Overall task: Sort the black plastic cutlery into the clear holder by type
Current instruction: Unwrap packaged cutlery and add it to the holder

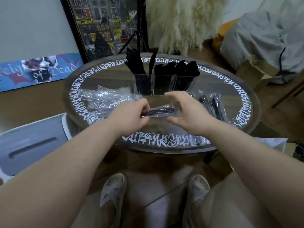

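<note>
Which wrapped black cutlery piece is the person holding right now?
The wrapped piece in the middle, pinched by the left hand. The other wrapped pieces lie untouched on the table, right of the open right hand.

my table (105, 76) | on it: holder (164, 85) mid-back | wrappers (107, 96) left | packs (212, 106) right

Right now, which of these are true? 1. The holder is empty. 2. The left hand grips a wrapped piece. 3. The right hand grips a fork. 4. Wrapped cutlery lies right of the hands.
1. False: the holder already has black cutlery standing in it.
2. True: the left hand grips the wrapped piece.
3. False: the right hand is open, holding nothing.
4. True: wrapped cutlery lies there.
</note>
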`<state>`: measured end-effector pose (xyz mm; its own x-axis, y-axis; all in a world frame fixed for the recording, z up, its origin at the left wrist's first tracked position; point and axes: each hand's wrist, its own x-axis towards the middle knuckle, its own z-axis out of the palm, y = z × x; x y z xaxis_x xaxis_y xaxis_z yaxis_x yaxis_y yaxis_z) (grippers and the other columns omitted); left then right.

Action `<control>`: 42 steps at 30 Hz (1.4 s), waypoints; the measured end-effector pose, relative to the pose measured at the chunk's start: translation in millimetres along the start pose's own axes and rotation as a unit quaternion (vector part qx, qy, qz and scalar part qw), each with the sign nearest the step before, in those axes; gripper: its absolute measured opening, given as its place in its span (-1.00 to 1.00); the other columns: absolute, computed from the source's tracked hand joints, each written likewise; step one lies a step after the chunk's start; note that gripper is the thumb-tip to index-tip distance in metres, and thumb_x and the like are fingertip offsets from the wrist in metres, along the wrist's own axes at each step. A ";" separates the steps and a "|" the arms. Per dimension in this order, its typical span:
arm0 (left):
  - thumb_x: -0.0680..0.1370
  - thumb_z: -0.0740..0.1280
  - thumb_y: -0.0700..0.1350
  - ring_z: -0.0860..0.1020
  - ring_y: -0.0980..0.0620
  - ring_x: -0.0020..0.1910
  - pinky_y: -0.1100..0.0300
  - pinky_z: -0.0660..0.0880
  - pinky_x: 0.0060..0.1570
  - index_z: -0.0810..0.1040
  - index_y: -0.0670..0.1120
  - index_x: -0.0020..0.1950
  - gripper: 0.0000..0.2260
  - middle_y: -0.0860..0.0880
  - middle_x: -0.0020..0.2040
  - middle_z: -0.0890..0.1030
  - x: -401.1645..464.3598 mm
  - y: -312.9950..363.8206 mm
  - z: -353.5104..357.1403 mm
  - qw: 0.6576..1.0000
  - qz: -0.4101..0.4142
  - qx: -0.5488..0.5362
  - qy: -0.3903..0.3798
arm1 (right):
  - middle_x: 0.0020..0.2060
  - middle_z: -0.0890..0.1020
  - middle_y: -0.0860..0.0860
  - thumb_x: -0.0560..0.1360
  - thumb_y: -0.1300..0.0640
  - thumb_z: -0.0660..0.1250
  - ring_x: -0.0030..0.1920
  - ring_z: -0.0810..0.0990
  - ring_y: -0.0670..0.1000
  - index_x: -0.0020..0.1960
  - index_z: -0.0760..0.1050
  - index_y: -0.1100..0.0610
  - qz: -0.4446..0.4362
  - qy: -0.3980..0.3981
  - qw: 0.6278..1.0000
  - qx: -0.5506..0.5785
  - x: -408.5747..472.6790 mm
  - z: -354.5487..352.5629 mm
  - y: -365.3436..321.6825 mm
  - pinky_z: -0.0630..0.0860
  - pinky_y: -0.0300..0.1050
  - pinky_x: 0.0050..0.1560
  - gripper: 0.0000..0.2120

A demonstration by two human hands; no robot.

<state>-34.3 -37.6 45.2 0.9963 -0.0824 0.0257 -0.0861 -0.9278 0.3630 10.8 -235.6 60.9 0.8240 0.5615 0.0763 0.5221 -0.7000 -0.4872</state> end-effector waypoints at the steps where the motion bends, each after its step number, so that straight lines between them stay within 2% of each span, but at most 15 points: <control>1: 0.54 0.31 0.00 0.51 0.06 -0.21 0.18 0.41 -0.28 0.43 0.05 0.00 -0.90 0.06 -0.15 0.58 -1.6 -1.1 0.4 1.000 0.000 -0.002 -0.004 | 0.23 0.49 -0.07 0.47 0.11 0.43 0.20 0.45 -0.10 0.36 0.39 0.00 0.000 0.007 1.000 0.000 -0.8 2.6 -0.3 0.31 -0.29 0.21 -0.51; 4: 0.55 0.29 0.02 0.51 0.11 -0.21 0.26 0.37 -0.32 0.46 0.06 0.06 -0.88 0.07 -0.10 0.60 -2.9 -4.0 2.5 1.000 -0.003 -0.010 -0.007 | -0.06 0.60 -0.14 0.52 0.10 0.37 -0.02 0.53 -0.14 0.12 0.56 0.02 0.025 0.040 0.998 0.028 -2.3 10.7 -2.8 0.44 -0.25 0.08 -0.82; 6: 0.55 0.28 0.05 0.56 0.08 -0.05 0.20 0.47 -0.13 0.46 0.07 0.19 -0.77 0.09 0.04 0.62 -3.0 -5.2 2.4 1.000 -0.007 -0.021 0.000 | -0.15 0.62 -0.14 0.54 0.06 0.33 -0.09 0.56 -0.12 0.01 0.57 0.00 0.037 0.038 0.997 0.049 -0.9 13.7 -2.9 0.49 -0.20 0.00 -0.92; 8: 0.55 0.28 0.09 0.55 0.08 0.12 0.12 0.48 0.11 0.43 0.05 0.30 -0.66 0.10 0.17 0.58 -3.2 -4.5 0.6 1.000 0.002 -0.012 0.009 | -0.21 0.63 -0.09 0.57 0.03 0.28 -0.14 0.59 -0.08 -0.09 0.56 0.01 0.048 0.020 0.995 0.080 0.9 13.5 -1.5 0.53 -0.12 -0.04 -0.88; 10: 0.55 0.27 0.14 0.54 0.08 0.14 0.05 0.45 0.18 0.44 0.04 0.31 -0.63 0.10 0.19 0.58 -2.6 -2.4 0.4 1.000 0.019 0.005 0.017 | -0.26 0.66 -0.03 0.59 0.02 0.23 -0.18 0.63 -0.04 -0.14 0.57 0.08 0.066 0.015 0.989 0.134 2.2 15.6 2.6 0.57 0.01 -0.02 -0.77; 14: 0.59 0.20 0.14 0.55 0.05 -0.04 0.12 0.45 -0.06 0.49 0.03 0.17 -0.73 0.09 -0.03 0.59 0.9 -0.2 4.8 1.000 0.022 -0.001 0.013 | -0.28 0.65 0.05 0.60 0.06 0.21 -0.22 0.64 -0.04 -0.16 0.57 0.20 0.091 0.021 0.969 0.228 3.4 23.4 7.4 0.57 0.14 0.02 -0.71; 16: 0.60 0.15 0.15 0.50 0.07 -0.17 0.13 0.36 -0.20 0.49 0.02 0.08 -0.74 0.11 -0.17 0.54 2.5 -0.6 6.1 1.000 0.017 0.001 0.019 | -0.29 0.63 0.00 0.59 0.06 0.23 -0.24 0.59 -0.04 -0.17 0.58 0.15 0.085 0.024 0.971 0.221 4.1 24.5 7.9 0.57 0.08 0.00 -0.74; 19: 0.61 0.10 0.16 0.48 0.05 -0.24 0.13 0.30 -0.25 0.47 0.02 -0.02 -0.73 0.10 -0.28 0.49 3.7 -1.7 7.3 0.999 0.006 0.019 0.030 | -0.25 0.63 -0.05 0.53 0.14 0.35 -0.20 0.59 -0.05 -0.11 0.60 0.09 0.064 0.063 0.971 0.221 6.6 24.0 7.3 0.56 -0.12 -0.07 -0.92; 23: 0.59 0.15 0.17 0.53 0.07 -0.17 0.11 0.42 -0.14 0.48 0.04 -0.01 -0.76 0.12 -0.18 0.57 4.6 -3.9 9.6 0.999 0.002 0.014 0.029 | -0.26 0.63 -0.08 0.50 0.21 0.38 -0.22 0.59 -0.10 -0.14 0.59 0.05 0.027 0.066 0.977 0.201 9.7 27.2 4.3 0.53 -0.23 -0.14 -0.91; 27: 0.61 0.20 0.03 0.53 0.09 -0.10 0.15 0.45 -0.12 0.52 0.05 0.08 -0.85 0.12 -0.11 0.58 6.3 1.0 11.3 0.998 0.016 -0.052 0.013 | -0.27 0.60 -0.13 0.50 0.18 0.38 -0.24 0.55 -0.19 -0.16 0.55 -0.03 0.013 0.045 0.981 0.189 13.6 35.3 0.4 0.50 -0.27 -0.16 -0.88; 29: 0.61 0.22 -0.04 0.52 0.09 -0.12 0.13 0.47 -0.11 0.55 0.05 0.06 -0.87 0.11 -0.14 0.57 8.7 1.6 13.4 0.997 0.008 -0.068 0.018 | -0.18 0.56 -0.09 0.46 0.19 0.42 -0.16 0.54 -0.10 -0.11 0.53 0.03 0.012 0.114 0.985 0.132 18.1 38.7 0.2 0.52 -0.16 -0.08 -0.90; 32: 0.59 0.26 -0.06 0.55 0.08 -0.09 0.14 0.50 -0.07 0.58 0.04 0.07 -0.87 0.09 -0.09 0.61 12.8 -1.2 15.5 0.995 -0.020 -0.093 0.041 | -0.19 0.51 -0.05 0.42 0.21 0.44 -0.17 0.50 -0.04 -0.15 0.53 0.09 -0.014 0.202 0.978 0.053 24.3 39.7 -2.2 0.51 -0.07 -0.10 -0.90; 36: 0.59 0.26 -0.08 0.55 0.07 -0.08 0.16 0.48 -0.07 0.58 0.03 0.08 -0.86 0.08 -0.07 0.62 14.3 -1.6 14.5 0.995 -0.012 -0.084 0.045 | -0.21 0.57 -0.04 0.43 0.11 0.46 -0.17 0.54 -0.05 -0.16 0.61 0.07 -0.037 0.155 0.987 0.023 26.2 49.0 -2.6 0.54 -0.01 -0.08 -0.95; 39: 0.60 0.24 -0.11 0.53 0.05 -0.08 0.10 0.48 -0.05 0.57 0.01 0.10 -0.85 0.04 -0.06 0.61 13.6 0.0 14.5 0.997 0.010 -0.064 0.031 | -0.19 0.60 -0.02 0.42 0.04 0.46 -0.16 0.56 -0.03 -0.13 0.64 0.06 -0.027 0.156 0.987 0.028 28.5 50.3 -2.6 0.54 0.01 -0.06 -0.90; 42: 0.59 0.24 -0.15 0.51 0.03 -0.09 0.16 0.41 -0.10 0.56 -0.03 0.10 -0.85 0.01 -0.06 0.60 14.0 0.0 16.0 0.999 0.027 -0.039 0.027 | -0.19 0.61 0.00 0.45 0.04 0.44 -0.16 0.58 0.00 -0.09 0.66 0.07 -0.027 0.154 0.988 0.020 29.8 50.1 -3.7 0.55 0.04 -0.06 -0.89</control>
<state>-20.4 -44.5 30.7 0.9892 -0.1099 0.0973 -0.1414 -0.8916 0.4302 22.4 -194.1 21.4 0.8261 0.4329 0.3609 0.5633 -0.6513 -0.5084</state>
